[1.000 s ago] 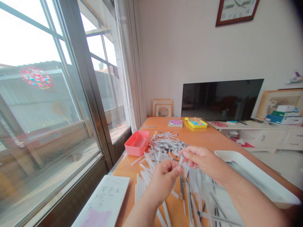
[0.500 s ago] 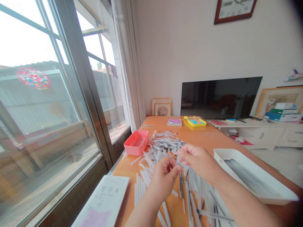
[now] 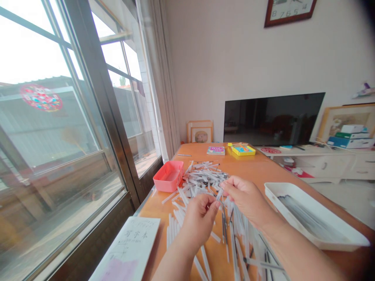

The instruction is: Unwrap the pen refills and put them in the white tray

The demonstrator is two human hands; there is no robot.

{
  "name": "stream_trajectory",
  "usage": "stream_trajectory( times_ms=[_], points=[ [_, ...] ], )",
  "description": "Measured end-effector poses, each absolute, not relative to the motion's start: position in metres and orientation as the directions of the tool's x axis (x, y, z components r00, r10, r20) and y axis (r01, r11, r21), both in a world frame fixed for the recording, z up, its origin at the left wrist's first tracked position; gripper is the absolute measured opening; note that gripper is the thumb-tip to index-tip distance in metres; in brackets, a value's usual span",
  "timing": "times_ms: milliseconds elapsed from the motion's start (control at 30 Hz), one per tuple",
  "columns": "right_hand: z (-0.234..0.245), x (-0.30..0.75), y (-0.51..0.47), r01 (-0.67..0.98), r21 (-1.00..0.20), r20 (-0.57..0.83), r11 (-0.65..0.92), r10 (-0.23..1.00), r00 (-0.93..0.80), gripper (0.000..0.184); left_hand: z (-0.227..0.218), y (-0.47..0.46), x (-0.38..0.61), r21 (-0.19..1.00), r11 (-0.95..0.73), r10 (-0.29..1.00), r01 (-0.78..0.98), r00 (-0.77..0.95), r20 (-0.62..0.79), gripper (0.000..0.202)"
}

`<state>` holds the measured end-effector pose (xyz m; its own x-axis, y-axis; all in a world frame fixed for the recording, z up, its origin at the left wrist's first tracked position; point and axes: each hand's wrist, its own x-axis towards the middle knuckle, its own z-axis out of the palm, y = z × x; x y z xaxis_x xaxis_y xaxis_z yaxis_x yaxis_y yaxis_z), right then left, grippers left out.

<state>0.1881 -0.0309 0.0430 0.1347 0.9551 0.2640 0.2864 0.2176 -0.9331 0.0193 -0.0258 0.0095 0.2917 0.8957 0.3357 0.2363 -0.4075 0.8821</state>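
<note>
My left hand (image 3: pixel 202 216) is closed in a pinch around the lower part of a short translucent pen tube (image 3: pixel 219 193). Just to its right, my right hand (image 3: pixel 240 195) has thumb and fingers pinched at the tube's upper end; any small part between those fingertips is hidden. Beneath and beyond both hands lies a loose pile of translucent pen barrels (image 3: pixel 202 173), mixed with thin dark refills (image 3: pixel 225 230). More barrels are spread toward the near edge, partly covered by my forearms.
A pink plastic box (image 3: pixel 168 183) stands left of the pile. On the right sits a white tray (image 3: pixel 345 244) holding several slim dark-tipped rods. A notebook (image 3: pixel 129 242) lies near left, by the window. At the table's far end are a booklet (image 3: pixel 216 150) and a yellow box (image 3: pixel 246 152).
My left hand has shifted slightly left and down along the tube, which now leans more to the right. The right hand stays nearly in place, still pinched at the upper end.
</note>
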Motion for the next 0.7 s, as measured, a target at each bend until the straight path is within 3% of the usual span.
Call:
stream_trajectory(
  times_ms=[133,233,333,433,500,700],
  points=[
    [0.040,0.191,-0.026,0.208,-0.963,0.191,0.171,0.979,0.078,0.035,0.002,-0.017,0.018,0.894,-0.391,0.910,0.219,0.240,0.339,0.029],
    [0.027,0.198,-0.017,0.307,-0.939,0.188,0.156,0.979,0.077,0.036,-0.004,-0.009,0.013,0.928,-0.332,0.940,0.168,0.133,0.313,0.031],
    [0.005,0.204,-0.004,0.582,-0.800,0.214,0.149,0.976,0.045,0.028,-0.004,-0.004,0.008,0.956,-0.281,0.959,0.087,-0.011,0.283,0.034],
    [-0.011,0.205,0.004,0.814,-0.572,0.170,0.101,0.986,-0.004,0.022,-0.002,-0.002,0.004,0.970,-0.241,0.964,-0.002,-0.115,0.240,0.037],
    [-0.014,0.200,0.006,0.875,-0.476,0.139,0.089,0.990,-0.026,0.019,-0.001,-0.001,0.003,0.975,-0.215,0.968,-0.060,-0.147,0.205,0.039],
    [-0.009,0.171,0.014,0.935,-0.339,0.104,0.101,0.992,-0.069,0.017,-0.003,0.001,0.000,0.974,-0.155,0.978,-0.168,-0.167,0.127,0.040]
  ],
)
